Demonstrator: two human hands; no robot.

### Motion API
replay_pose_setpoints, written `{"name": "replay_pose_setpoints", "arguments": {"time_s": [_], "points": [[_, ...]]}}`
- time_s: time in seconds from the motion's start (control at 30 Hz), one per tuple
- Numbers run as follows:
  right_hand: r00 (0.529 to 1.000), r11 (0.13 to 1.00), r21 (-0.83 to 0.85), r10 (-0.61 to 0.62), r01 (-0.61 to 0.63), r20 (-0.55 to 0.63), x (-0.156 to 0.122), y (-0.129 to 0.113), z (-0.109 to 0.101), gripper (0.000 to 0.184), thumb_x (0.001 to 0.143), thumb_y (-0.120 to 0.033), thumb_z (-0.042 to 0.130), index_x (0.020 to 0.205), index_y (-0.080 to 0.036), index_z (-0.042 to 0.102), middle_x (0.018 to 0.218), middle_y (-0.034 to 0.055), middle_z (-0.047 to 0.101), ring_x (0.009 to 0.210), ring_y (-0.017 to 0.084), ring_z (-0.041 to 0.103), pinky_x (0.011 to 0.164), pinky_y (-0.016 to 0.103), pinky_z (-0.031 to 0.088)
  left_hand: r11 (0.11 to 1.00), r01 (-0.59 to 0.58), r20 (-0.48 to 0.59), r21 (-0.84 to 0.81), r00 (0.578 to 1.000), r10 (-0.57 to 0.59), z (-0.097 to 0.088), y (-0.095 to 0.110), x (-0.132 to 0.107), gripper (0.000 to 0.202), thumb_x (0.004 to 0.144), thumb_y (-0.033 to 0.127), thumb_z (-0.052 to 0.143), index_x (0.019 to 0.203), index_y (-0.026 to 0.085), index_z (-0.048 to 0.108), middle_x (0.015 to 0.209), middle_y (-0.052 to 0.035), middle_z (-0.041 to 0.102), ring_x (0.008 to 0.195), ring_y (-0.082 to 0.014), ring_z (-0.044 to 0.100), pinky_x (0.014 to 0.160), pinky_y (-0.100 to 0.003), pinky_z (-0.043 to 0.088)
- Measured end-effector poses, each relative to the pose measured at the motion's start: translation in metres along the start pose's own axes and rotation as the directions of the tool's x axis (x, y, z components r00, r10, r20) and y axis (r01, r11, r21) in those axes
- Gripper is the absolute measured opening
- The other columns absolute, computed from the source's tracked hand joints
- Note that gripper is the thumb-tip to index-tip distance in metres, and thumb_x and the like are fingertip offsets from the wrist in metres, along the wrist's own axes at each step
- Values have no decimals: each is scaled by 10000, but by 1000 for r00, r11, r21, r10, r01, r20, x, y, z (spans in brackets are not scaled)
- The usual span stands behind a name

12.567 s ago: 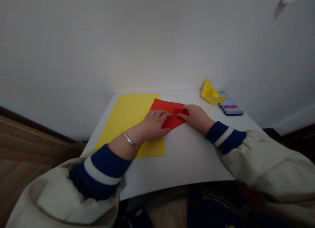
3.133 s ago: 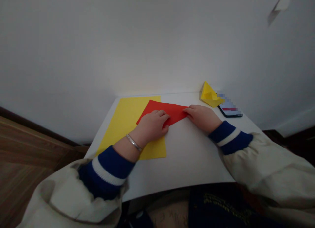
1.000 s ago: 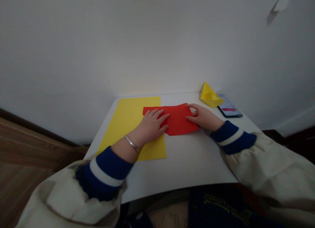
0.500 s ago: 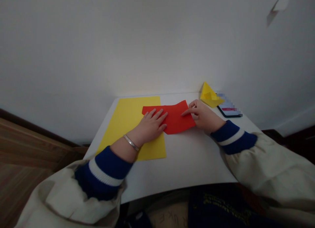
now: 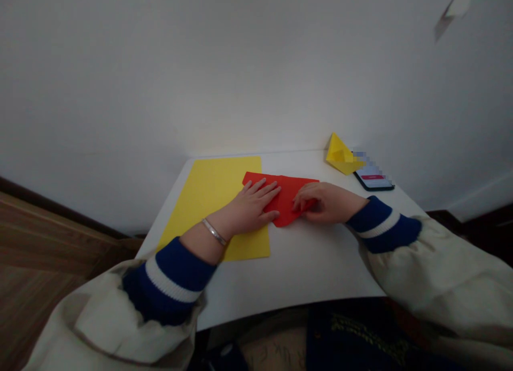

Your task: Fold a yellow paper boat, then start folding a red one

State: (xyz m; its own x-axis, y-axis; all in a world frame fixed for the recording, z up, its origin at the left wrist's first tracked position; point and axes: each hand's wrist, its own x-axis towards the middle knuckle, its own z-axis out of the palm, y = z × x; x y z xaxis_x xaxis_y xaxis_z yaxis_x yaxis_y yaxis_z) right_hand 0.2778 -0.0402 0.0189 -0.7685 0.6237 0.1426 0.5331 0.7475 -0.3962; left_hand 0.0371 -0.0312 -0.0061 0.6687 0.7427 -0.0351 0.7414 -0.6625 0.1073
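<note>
A piece of red paper lies partly over a flat yellow sheet and partly on the white table. My left hand rests flat on the red paper's left part with its fingers spread, its heel over the yellow sheet. At the paper's right end, my right hand has its fingers closed on the near right corner, which is turned up and inward. That hand covers part of the right edge.
Behind my right hand, a folded yellow paper shape leans against a phone with a lit screen. A plain wall rises along the back edge of the white table. Wooden furniture stands at the left.
My right hand has moved down and slightly left, curling the red paper's near right corner inward. The paper has turned and shifted a little right, my left hand going with it.
</note>
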Motion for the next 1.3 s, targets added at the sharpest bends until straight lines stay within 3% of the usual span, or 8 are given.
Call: {"name": "replay_pose_setpoints", "arguments": {"time_s": [0.2, 0.33, 0.47, 1.03, 1.3], "points": [[988, 989, -4, 150, -150, -41, -2, -1, -1, 51, 765, -213, 605, 788, -176, 632, 712, 19, 664, 608, 142, 561, 600, 278, 415, 999, -47, 56, -20, 997, 48, -3, 4, -2, 834, 817, 586, 543, 1482, 170, 259, 1549, -127, 208, 1426, -344, 164, 1119, -535, 197], [962, 966, 100, 250, -240, -112, -1, 7, 6, 160, 805, -326, 602, 850, -180, 649, 725, 10, 663, 614, 137, 546, 596, 271, 400, 998, -62, 43, -29, 997, 63, -2, 5, -2, 837, 800, 598, 551, 1474, 179, 285, 1548, -109, 226, 1426, -332, 174, 1131, -499, 188], [919, 934, 69, 358, -351, -166, 2, 13, 13, 204, 812, -374, 599, 796, -175, 644, 656, -5, 604, 581, 130, 487, 566, 264, 356, 996, -83, 38, -40, 996, 84, -1, 6, -1, 839, 785, 605, 557, 1467, 186, 305, 1544, -101, 242, 1423, -326, 189, 1138, -472, 179], [895, 905, -97, 386, -415, -225, 13, 22, 19, 215, 863, -371, 564, 889, -177, 655, 837, 78, 684, 738, 202, 577, 661, 306, 390, 998, 16, 51, -58, 999, -13, -4, 20, 3, 861, 801, 641, 462, 1472, 140, 267, 1546, -91, 254, 1433, -274, 172, 1171, -436, 138], [906, 916, -103, 360, -389, -221, 13, 21, 19, 180, 864, -335, 573, 847, -169, 640, 810, 67, 669, 716, 185, 563, 649, 297, 387, 996, 56, 90, -67, 995, -49, -7, 20, 4, 734, 856, 528, 438, 1465, 150, 281, 1549, -81, 252, 1435, -255, 171, 1172, -427, 136]]}}
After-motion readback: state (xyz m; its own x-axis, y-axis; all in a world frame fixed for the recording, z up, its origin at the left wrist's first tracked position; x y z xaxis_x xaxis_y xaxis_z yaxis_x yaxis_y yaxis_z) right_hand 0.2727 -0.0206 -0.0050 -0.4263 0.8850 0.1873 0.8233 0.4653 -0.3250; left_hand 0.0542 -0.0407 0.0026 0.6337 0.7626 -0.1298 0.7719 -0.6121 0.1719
